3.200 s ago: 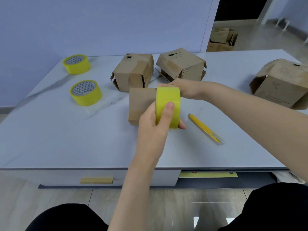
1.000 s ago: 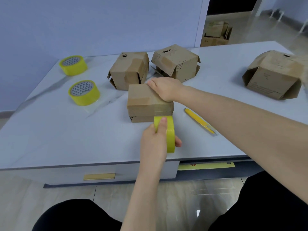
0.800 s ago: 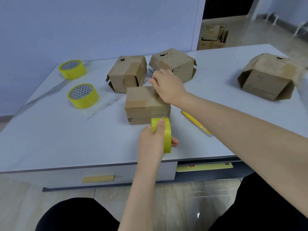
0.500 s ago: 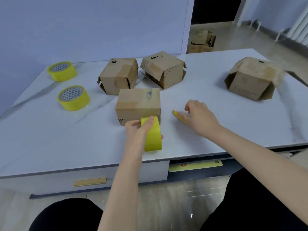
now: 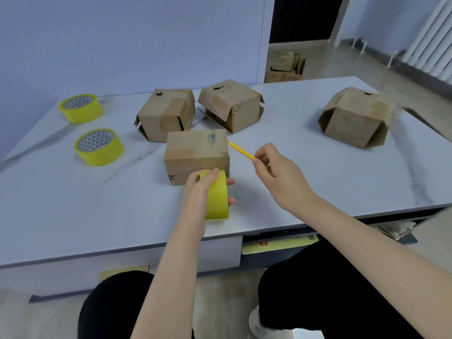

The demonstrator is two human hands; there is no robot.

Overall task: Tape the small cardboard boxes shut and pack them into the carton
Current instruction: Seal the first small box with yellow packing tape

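Raised off the surface [image 5: 73, 204], the yellow cutter [image 5: 241, 150] is now pinched in the right hand [image 5: 278, 177]. The left hand [image 5: 199, 192] has its grip clamped round the tape roll [image 5: 217, 201] by the small box [image 5: 197, 152].

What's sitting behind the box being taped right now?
Behind the near box stand the left rear box and the right rear box, side by side, flaps loose. The near box covers the left rear box's lower corner; their insides cannot be seen.
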